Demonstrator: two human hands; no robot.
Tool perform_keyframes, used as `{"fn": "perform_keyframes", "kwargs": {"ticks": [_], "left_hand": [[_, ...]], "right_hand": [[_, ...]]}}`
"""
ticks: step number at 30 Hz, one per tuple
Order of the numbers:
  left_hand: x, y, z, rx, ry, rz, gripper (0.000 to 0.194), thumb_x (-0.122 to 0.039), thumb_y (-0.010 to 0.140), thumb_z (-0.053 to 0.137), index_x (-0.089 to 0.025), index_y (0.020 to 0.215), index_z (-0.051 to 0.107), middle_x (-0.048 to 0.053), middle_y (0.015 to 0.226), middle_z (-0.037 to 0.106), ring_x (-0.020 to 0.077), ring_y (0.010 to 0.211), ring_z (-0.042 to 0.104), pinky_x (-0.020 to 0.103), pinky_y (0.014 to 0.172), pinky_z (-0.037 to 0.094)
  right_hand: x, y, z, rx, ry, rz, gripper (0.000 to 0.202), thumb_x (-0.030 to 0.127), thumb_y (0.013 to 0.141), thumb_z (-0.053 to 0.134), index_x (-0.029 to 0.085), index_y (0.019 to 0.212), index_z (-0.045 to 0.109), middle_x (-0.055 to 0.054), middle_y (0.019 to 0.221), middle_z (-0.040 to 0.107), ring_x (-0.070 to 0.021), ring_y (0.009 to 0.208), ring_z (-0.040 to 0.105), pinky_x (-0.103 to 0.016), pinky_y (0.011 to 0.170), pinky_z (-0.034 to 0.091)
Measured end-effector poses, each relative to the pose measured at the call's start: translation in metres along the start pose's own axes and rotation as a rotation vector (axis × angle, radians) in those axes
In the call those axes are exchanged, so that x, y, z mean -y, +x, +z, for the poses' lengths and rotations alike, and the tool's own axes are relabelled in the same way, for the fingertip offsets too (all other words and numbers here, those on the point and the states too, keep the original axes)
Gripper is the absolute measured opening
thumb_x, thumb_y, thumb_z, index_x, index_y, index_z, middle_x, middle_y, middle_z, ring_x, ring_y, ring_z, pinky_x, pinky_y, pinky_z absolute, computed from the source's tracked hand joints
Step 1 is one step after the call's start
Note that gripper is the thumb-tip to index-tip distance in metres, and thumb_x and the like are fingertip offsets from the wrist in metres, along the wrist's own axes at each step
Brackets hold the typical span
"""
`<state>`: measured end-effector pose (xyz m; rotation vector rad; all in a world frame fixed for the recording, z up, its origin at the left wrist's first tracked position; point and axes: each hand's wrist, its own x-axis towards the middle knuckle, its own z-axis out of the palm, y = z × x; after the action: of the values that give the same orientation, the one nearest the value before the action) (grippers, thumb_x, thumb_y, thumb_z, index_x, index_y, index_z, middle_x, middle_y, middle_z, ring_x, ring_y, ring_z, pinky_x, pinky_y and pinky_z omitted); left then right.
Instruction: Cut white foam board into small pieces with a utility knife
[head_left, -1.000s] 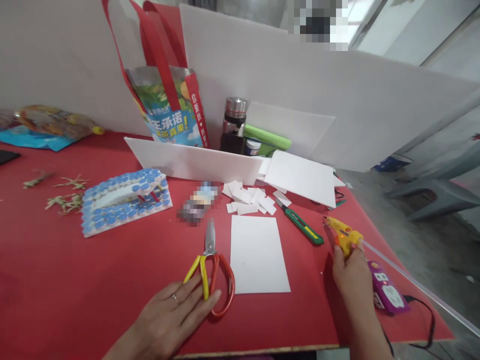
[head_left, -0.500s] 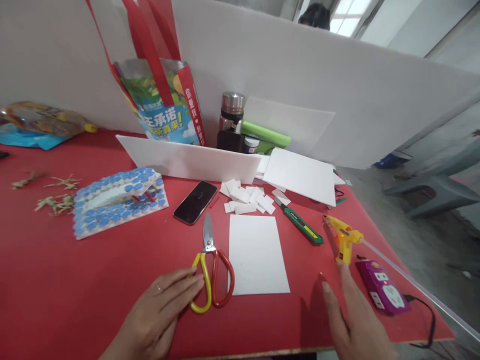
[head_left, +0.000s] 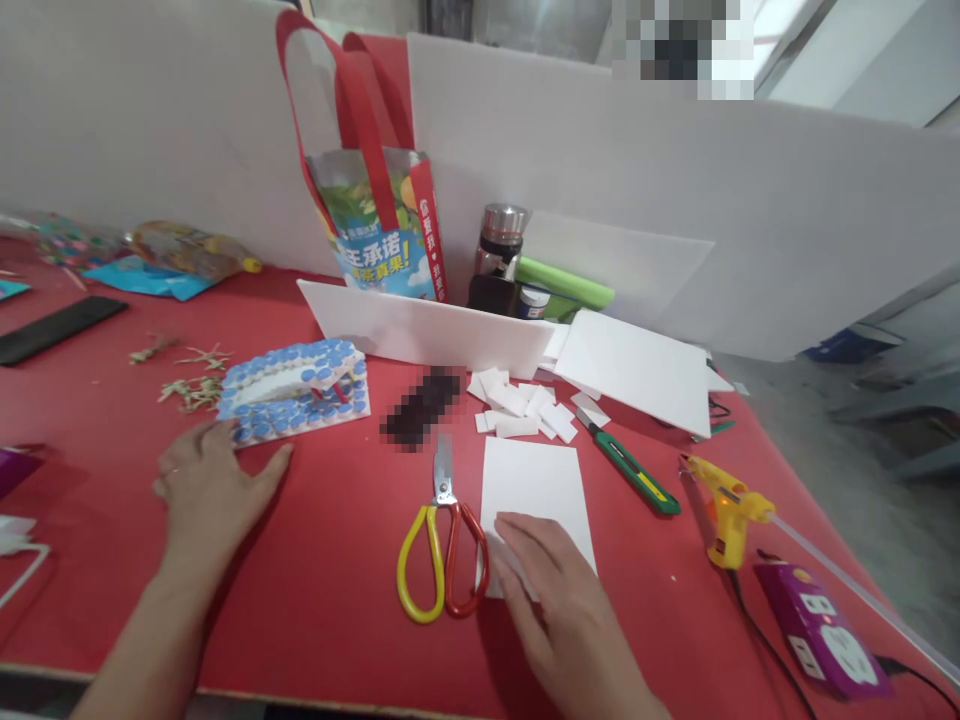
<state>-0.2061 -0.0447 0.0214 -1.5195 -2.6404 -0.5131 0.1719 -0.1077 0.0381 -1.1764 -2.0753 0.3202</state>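
Note:
My left hand [head_left: 206, 495] is at the near left corner of a white model piece covered with blue discs [head_left: 285, 425]. Its thumb is spread from the fingers; I cannot tell whether the fingertips touch the piece. Over a white rectangular board [head_left: 532, 470] hovers or rests my right hand [head_left: 559, 590], fingers stretched out and holding nothing. Just left of that hand lie scissors [head_left: 444, 490] with one yellow and one red handle, blades pointing away. Small white cut pieces [head_left: 517, 400] lie in a heap beyond the board.
A green utility knife [head_left: 634, 470], a yellow glue gun [head_left: 727, 510] and a purple power socket [head_left: 821, 630] are on the right. Behind stand a bag [head_left: 382, 230], a flask [head_left: 501, 240] and a white upright panel [head_left: 427, 325]. Twiggy bits [head_left: 191, 388] lie at left.
My left hand has left the scissors and moved left to the blue-disc piece. My right hand has moved left from beside the glue gun to the white board. The view has swung left.

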Motion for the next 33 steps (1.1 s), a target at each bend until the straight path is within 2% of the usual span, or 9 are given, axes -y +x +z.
{"fn": "perform_keyframes", "kwargs": {"ticks": [2,5,9,13,17,21,24,28,33], "left_hand": [[0.008,0.001,0.003,-0.020,-0.017,0.040,0.079,-0.061,0.099,0.052,-0.003,0.152,0.046,0.033,0.163,0.039,0.0525,0.150,0.038,0.071,0.119,0.034],[0.016,0.011,0.006,0.060,-0.028,0.085,0.085,-0.060,0.099,0.053,0.000,0.157,0.039,0.031,0.164,0.039,0.0483,0.154,0.037,0.065,0.123,0.033],[0.015,0.020,-0.003,0.133,0.021,0.068,0.085,-0.065,0.099,0.050,-0.004,0.157,0.043,0.029,0.160,0.041,0.0492,0.148,0.043,0.065,0.119,0.038],[0.005,0.005,-0.011,0.153,0.085,0.112,0.080,-0.065,0.099,0.047,-0.007,0.154,0.050,0.028,0.142,0.052,0.0494,0.136,0.053,0.065,0.110,0.046],[-0.001,-0.019,-0.007,0.101,0.192,0.235,0.070,-0.063,0.099,0.047,-0.008,0.138,0.062,0.026,0.131,0.057,0.0508,0.130,0.054,0.068,0.107,0.046],[-0.004,-0.032,0.004,0.008,0.100,0.309,0.057,-0.057,0.099,0.045,-0.013,0.133,0.061,0.022,0.132,0.055,0.0482,0.131,0.054,0.069,0.112,0.041],[-0.005,-0.034,0.011,-0.041,0.050,0.329,0.052,-0.054,0.098,0.050,-0.015,0.131,0.061,0.020,0.132,0.056,0.0462,0.133,0.054,0.068,0.117,0.036],[-0.003,-0.028,0.018,-0.049,0.062,0.414,0.049,-0.049,0.099,0.054,-0.014,0.133,0.063,0.023,0.130,0.059,0.0435,0.128,0.057,0.065,0.114,0.039],[-0.007,-0.022,0.027,-0.037,0.078,0.474,0.055,-0.053,0.102,0.050,-0.011,0.136,0.063,0.024,0.129,0.059,0.0407,0.125,0.059,0.059,0.116,0.038]], "right_hand": [[0.000,0.001,0.005,0.031,0.026,-0.003,0.028,0.014,0.105,0.054,0.017,0.129,0.068,-0.013,0.116,0.077,-0.0251,0.103,0.075,-0.041,0.088,0.069],[-0.004,0.000,0.009,0.034,0.023,0.003,0.028,0.015,0.106,0.053,0.017,0.130,0.067,-0.013,0.117,0.076,-0.0256,0.104,0.074,-0.043,0.089,0.069],[-0.009,-0.004,0.012,0.039,0.020,0.012,0.028,0.016,0.106,0.053,0.019,0.131,0.067,-0.013,0.117,0.076,-0.0258,0.104,0.075,-0.043,0.088,0.069],[-0.009,-0.008,0.017,0.056,0.035,0.016,0.028,0.016,0.106,0.054,0.018,0.131,0.067,-0.013,0.117,0.076,-0.0254,0.104,0.075,-0.042,0.089,0.069],[-0.010,-0.010,0.019,0.085,0.041,0.015,0.029,0.015,0.105,0.054,0.017,0.131,0.067,-0.013,0.118,0.076,-0.0257,0.104,0.074,-0.041,0.090,0.069],[-0.010,-0.010,0.019,0.116,0.051,0.021,0.029,0.014,0.105,0.053,0.016,0.130,0.066,-0.014,0.118,0.075,-0.0260,0.104,0.074,-0.042,0.090,0.068],[-0.009,-0.010,0.021,0.134,0.064,0.018,0.029,0.014,0.105,0.053,0.017,0.130,0.066,-0.014,0.118,0.075,-0.0261,0.105,0.073,-0.043,0.091,0.068],[-0.007,-0.010,0.025,0.130,0.068,-0.002,0.029,0.012,0.104,0.053,0.017,0.130,0.064,-0.014,0.118,0.075,-0.0260,0.104,0.074,-0.042,0.090,0.068],[-0.007,-0.012,0.027,0.109,0.066,-0.015,0.030,0.012,0.103,0.053,0.018,0.131,0.064,-0.014,0.118,0.075,-0.0257,0.104,0.074,-0.041,0.090,0.068]]}}
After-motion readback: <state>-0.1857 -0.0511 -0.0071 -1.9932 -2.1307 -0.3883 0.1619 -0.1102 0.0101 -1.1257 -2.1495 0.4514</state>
